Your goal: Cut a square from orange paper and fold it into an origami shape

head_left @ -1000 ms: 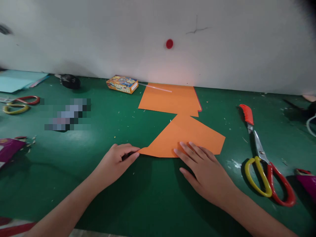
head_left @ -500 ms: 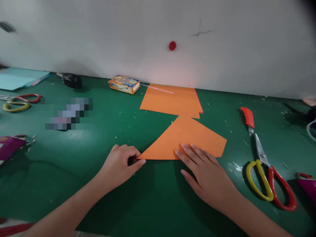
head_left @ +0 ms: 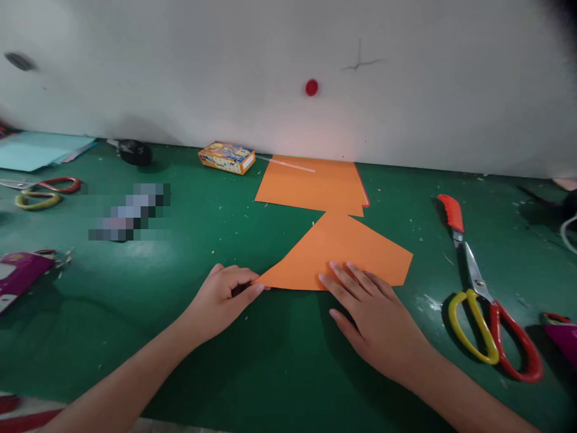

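Observation:
A folded sheet of orange paper [head_left: 311,252] lies on the green table before me, its near edge running almost straight across. My left hand [head_left: 228,300] pinches its pointed left corner between thumb and forefinger, with the corner slightly lifted. Flat on the paper's right part rests my right hand [head_left: 369,313], its fingers spread and pointing up and left. Behind the folded sheet, more orange paper [head_left: 311,186] lies near the wall, just touching or overlapped by the folded sheet's top; which of the two I cannot tell.
Right of the paper lie scissors [head_left: 480,285] with yellow and red handles and a red-handled cutter [head_left: 451,213]. An orange box [head_left: 228,157] stands by the wall. On the left are other scissors [head_left: 45,189], blue paper [head_left: 40,149], a purple pack [head_left: 27,273] and a blurred-out object [head_left: 130,210].
My left hand has raised the paper's left corner a little, bending it. My right hand stays in place on the sheet. The view has shifted slightly.

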Available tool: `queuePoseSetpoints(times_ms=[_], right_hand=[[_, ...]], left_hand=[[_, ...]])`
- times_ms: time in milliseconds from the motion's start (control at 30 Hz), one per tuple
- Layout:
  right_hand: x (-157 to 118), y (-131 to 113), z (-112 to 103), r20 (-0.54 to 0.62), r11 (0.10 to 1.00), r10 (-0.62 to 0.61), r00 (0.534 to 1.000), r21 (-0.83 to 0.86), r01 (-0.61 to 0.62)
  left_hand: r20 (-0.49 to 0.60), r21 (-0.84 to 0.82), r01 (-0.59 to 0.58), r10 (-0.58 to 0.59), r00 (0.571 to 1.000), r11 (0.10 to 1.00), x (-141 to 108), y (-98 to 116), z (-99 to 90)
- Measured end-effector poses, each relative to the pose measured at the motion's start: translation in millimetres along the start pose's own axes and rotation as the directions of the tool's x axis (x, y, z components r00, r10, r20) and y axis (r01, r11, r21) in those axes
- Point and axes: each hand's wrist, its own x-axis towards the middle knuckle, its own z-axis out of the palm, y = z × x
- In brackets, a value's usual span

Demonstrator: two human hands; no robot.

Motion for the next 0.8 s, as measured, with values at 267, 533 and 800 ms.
queuePoseSetpoints(times_ms=[267,533,800], right_hand=[[-1,-2,1,-0.011,1.0,-0.005,1.0,-0.009,0.005],[-1,0,2,-0.012,1.0,-0.009,1.0,-0.007,0.009],[-1,0,0,-0.009,1.0,-0.007,1.0,0.0,0.007]], left_hand=[[-0.037,-0.152,0.124,-0.131,0.991,0.981,5,7,6.1],[-0.055,-0.131,0.211,-0.219,0.974,0.969,8,16,10.5],[-0.073,-0.218,0.217,-0.238,0.969,0.951,7,12,10.5]])
